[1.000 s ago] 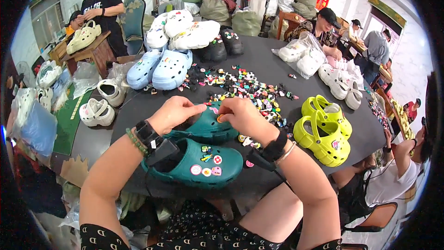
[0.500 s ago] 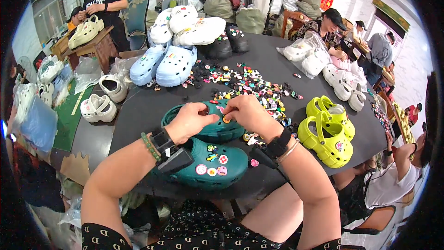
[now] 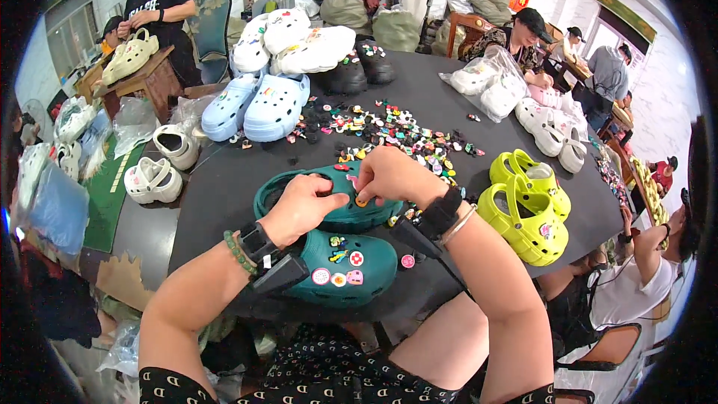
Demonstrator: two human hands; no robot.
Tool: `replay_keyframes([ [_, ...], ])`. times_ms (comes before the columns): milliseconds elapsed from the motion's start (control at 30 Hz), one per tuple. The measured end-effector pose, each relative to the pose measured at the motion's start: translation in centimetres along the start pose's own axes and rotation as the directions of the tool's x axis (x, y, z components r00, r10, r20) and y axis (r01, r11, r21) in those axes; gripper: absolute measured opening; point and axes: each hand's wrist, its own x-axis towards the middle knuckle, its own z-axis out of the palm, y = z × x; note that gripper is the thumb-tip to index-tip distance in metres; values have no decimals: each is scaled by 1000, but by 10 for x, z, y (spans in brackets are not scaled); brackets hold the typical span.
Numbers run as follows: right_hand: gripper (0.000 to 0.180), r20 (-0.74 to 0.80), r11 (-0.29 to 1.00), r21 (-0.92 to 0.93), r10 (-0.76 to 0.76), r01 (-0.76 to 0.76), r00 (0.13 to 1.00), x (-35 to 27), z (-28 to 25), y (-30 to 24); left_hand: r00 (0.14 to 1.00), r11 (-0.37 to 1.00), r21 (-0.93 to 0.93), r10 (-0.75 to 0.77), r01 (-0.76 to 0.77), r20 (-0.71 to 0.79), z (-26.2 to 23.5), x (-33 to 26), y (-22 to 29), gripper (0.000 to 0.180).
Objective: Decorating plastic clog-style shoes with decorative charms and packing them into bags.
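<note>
Two dark green clogs lie side by side in front of me. My left hand (image 3: 303, 206) is closed over the far green clog (image 3: 340, 217), its fingers bent at the heel-side edge and its thumb toward the toe. My right hand (image 3: 398, 176) pinches a small orange charm (image 3: 362, 201) against that clog's perforated top, partly hidden by the fingers. A pink charm (image 3: 352, 179) sits just beside it. The near green clog (image 3: 380, 262) carries several charms, among them a round white-and-red one (image 3: 357, 259) and a pink one (image 3: 354, 277).
Loose colourful charms (image 3: 404, 131) are heaped beyond my hands on the black table (image 3: 224, 209). Lime-green clogs (image 3: 523, 217) stand at the right, light blue clogs (image 3: 273, 108) and white clogs (image 3: 318, 51) at the far left. A seated person (image 3: 527, 37) works across the table.
The view has shifted slightly. My right hand still pinches at the far clog's top, its fingers now lower around the orange charm; my left hand keeps its hold.
</note>
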Motion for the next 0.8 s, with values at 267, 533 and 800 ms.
replay_keyframes([
  [267, 79, -290, 911, -412, -98, -32, 952, 1, 7, -6, 994, 988, 117, 106, -103, -18, 0, -5, -1, 39],
  [533, 98, 9, 963, -268, 27, -24, 1000, 12, 7, -5, 990, 988, 72, 136, -133, -29, 4, -5, 1, 38],
  [800, 94, -149, 932, -337, 89, -135, 985, -3, 18, -12, 982, 981, 48, 188, -186, -34, 5, -11, 0, 38],
])
